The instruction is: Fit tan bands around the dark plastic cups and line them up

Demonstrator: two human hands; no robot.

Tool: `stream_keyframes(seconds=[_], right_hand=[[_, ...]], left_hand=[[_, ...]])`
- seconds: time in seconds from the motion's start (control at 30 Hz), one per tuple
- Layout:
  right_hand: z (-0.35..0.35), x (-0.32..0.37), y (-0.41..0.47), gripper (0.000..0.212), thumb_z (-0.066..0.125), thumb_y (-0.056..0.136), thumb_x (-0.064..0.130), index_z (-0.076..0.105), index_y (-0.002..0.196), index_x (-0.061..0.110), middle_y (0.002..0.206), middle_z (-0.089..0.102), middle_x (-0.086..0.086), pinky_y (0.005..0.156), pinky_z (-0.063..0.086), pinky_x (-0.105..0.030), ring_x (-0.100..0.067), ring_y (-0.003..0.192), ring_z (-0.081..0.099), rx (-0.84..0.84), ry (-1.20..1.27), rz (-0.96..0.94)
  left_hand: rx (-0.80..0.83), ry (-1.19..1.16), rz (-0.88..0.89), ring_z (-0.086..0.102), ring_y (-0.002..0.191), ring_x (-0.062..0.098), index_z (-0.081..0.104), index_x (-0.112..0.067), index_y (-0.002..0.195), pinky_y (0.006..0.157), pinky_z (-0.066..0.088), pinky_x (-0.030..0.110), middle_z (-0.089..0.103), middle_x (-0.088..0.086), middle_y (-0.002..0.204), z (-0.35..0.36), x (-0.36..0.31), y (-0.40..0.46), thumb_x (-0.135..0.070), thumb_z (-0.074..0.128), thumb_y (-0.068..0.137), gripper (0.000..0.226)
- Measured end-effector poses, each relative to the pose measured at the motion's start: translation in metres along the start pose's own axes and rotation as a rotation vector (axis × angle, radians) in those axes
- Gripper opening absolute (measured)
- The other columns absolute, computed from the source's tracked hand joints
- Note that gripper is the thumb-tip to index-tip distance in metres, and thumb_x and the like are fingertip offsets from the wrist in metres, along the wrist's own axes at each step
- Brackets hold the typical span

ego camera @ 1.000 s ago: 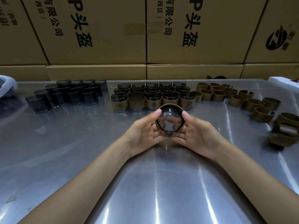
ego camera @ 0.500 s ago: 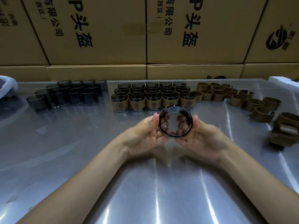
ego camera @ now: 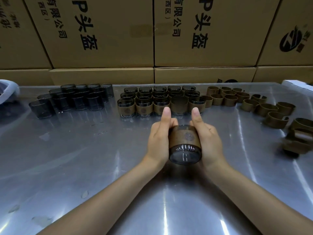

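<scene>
At the far left edge a pale object point(ego camera: 7, 89) is showing only in part; what it is cannot be told. In the upper left of the frame a cluster of bare cups point(ego camera: 72, 100) is standing on the steel table point(ego camera: 67, 167), none of them wearing a band. At upper centre, banded cups point(ego camera: 159, 100) are standing in tidy rows, the front row nearest the hands. Just below these, at centre frame, the left hand point(ego camera: 158, 143) and right hand point(ego camera: 209, 143) are clamping one cup point(ego camera: 184, 146) between their palms, above the table. This cup is lying tipped with its base toward the camera and is wearing a tan band point(ego camera: 183, 137) round its middle, a round mark facing up. Both thumbs are pointing straight up, clear of the cup. In the upper right, loose bands point(ego camera: 264, 107) are sitting scattered on the table, some in rows, some apart. Cardboard boxes point(ego camera: 152, 34) with printed characters are filling the whole top of the frame behind the table.
</scene>
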State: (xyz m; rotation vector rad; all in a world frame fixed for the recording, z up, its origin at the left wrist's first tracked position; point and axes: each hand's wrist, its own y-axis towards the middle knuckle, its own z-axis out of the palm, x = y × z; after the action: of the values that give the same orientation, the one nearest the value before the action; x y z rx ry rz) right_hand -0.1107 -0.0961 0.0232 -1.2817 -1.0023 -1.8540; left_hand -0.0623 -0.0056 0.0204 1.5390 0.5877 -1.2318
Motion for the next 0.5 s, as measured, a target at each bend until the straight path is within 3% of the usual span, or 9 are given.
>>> stream_keyframes(seconds=[0.27,0.4,0.5], right_hand=[[0.0,0.0,0.003,0.051,0.05,0.088,0.049,0.044,0.049,0.017,0.04,0.042,0.01,0.041,0.036,-0.011,-0.001,0.037,0.043,-0.053,-0.062,-0.024],[-0.005,0.0,0.005,0.061,0.035,0.09,0.057,0.04,0.044,0.016,0.04,0.035,0.007,0.041,0.03,-0.012,-0.003,0.039,0.034,-0.01,-0.099,-0.114],[-0.01,-0.006,0.008,0.075,0.028,0.096,0.06,0.041,0.042,0.009,0.04,0.033,0.004,0.042,0.027,-0.011,-0.004,0.04,0.031,0.011,-0.18,-0.196]], left_hand=[[0.013,0.041,0.002,0.03,0.041,0.002,0.029,-0.018,0.051,0.045,0.028,0.01,0.028,-0.012,0.042,0.0,0.002,0.001,-0.04,0.029,0.1,0.054],[0.103,-0.055,-0.067,0.024,0.047,0.009,0.03,-0.021,0.047,0.051,0.019,0.028,0.025,-0.006,0.047,-0.004,0.005,0.003,-0.055,0.031,0.097,0.061],[0.172,-0.008,-0.038,0.031,0.051,0.012,0.036,-0.016,0.048,0.057,0.027,0.029,0.033,-0.001,0.049,-0.009,0.01,0.005,-0.047,0.026,0.093,0.056]])
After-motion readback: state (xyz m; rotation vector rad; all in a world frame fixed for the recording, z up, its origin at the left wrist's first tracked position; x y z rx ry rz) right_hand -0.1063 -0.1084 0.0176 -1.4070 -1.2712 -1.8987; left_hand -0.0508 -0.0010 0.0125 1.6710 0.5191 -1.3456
